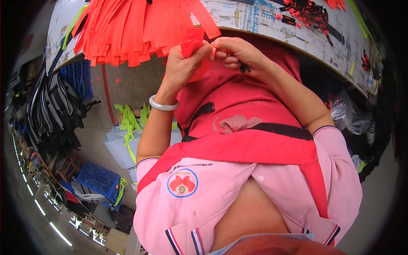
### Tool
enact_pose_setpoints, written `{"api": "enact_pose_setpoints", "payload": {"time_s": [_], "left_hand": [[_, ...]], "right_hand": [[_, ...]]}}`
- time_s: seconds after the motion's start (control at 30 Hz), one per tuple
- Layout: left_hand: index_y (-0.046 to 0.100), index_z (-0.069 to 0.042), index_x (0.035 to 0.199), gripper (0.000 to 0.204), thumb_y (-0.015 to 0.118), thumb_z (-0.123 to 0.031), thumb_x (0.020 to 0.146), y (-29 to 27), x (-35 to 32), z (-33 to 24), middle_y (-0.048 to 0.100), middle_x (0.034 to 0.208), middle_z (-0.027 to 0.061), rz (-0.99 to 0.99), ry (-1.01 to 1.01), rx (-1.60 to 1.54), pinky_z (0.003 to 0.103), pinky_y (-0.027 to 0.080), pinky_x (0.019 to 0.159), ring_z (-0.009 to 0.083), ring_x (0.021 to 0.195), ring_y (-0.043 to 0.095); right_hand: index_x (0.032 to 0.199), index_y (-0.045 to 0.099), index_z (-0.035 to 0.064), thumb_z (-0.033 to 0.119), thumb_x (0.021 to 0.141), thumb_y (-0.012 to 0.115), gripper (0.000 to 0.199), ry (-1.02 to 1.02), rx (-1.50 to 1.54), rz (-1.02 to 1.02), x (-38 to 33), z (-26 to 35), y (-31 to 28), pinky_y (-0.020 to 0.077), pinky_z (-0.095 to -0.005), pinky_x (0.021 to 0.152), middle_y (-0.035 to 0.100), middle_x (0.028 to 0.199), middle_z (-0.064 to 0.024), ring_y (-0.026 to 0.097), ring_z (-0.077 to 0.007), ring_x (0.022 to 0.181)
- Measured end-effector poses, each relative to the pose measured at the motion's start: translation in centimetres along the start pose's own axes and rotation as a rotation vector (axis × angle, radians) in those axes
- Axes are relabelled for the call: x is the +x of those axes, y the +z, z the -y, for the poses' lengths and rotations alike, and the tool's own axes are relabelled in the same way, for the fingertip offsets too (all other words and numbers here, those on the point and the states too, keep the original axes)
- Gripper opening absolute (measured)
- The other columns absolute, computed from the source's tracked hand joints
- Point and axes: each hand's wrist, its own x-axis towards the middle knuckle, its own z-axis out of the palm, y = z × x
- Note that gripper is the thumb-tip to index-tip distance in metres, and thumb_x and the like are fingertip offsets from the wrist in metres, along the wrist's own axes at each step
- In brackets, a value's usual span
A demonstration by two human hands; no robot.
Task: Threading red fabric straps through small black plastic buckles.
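A few bright orange-red fabric strips (192,41) are gripped in my left hand (180,70), the thumb pressed over them. My right hand (244,52) is closed beside it, its thumb and forefinger pinching the strip end between the two hands. Beneath the right fingers a small black piece (244,68) pokes out; its kind cannot be made out, and the curled fingers hide the rest. A thick bundle of the same orange-red strips (131,36) hangs over the table edge, just beyond my left hand.
The worn white table (233,19) spans the far side. On it, at right, lies a pile of small black and red pieces (308,17). Black-grey straps (53,106) hang at left near a blue crate (76,78). Another blue crate (97,182) stands lower left.
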Motion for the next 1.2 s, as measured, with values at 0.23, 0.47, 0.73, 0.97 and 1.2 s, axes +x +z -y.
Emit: {"api": "enact_pose_setpoints", "payload": {"time_s": [0.23,0.47,0.73,0.97,1.2], "left_hand": [[0.068,-0.001,0.100,0.016,0.065,-0.010,0.088,1.1,-0.3,1.3,0.058,0.073,-0.0051,-0.057,-0.015,0.132,0.018,0.035,0.052,0.0020,0.061,0.047],[0.066,0.000,0.104,0.019,0.063,-0.012,0.089,1.4,-0.4,1.5,0.056,0.071,-0.0065,-0.152,-0.013,-0.027,0.017,0.027,0.044,-0.0008,0.050,0.039],[0.066,0.001,0.105,0.020,0.062,-0.011,0.090,1.2,-1.0,2.1,0.060,0.076,-0.0040,-0.179,0.014,-0.070,0.016,0.027,0.044,-0.0008,0.050,0.039],[0.067,-0.001,0.103,0.018,0.064,-0.008,0.087,0.9,-1.3,1.8,0.063,0.078,-0.0022,-0.183,0.007,-0.058,0.018,0.037,0.052,0.0019,0.057,0.047],[0.069,-0.001,0.098,0.014,0.064,-0.008,0.087,1.3,-1.2,1.6,0.065,0.073,-0.0014,-0.184,0.057,-0.019,0.019,0.040,0.052,0.0032,0.058,0.050]], "right_hand": [[0.094,0.050,0.0033,0.021,0.098,0.047,0.018,-0.074,0.498,0.070,0.7,-0.4,-1.2,0.0260,-0.0168,0.037,0.044,0.069,0.0016,0.031,-0.0019,0.045],[0.120,0.046,-0.0026,0.018,0.099,0.043,0.029,-0.095,0.638,-0.060,0.6,-1.7,-1.0,0.0525,-0.0262,0.069,0.052,0.091,-0.0123,0.054,-0.0176,0.079],[0.127,0.050,0.0005,0.020,0.100,0.041,0.035,-0.130,0.008,-0.016,-0.9,-2.0,-0.3,0.0260,-0.0152,0.044,0.050,0.080,0.0044,0.033,0.0005,0.051],[0.110,0.059,0.0032,0.026,0.099,0.047,0.028,-0.244,-0.109,-0.007,-1.8,-0.7,0.7,0.0284,-0.0152,0.043,0.061,0.084,0.0001,0.039,-0.0004,0.053],[0.105,0.060,0.0035,0.025,0.095,0.056,0.025,-0.268,-0.168,-0.046,-1.8,-0.9,0.6,0.0325,-0.0154,0.045,0.065,0.085,-0.0008,0.040,-0.0016,0.052]]}}
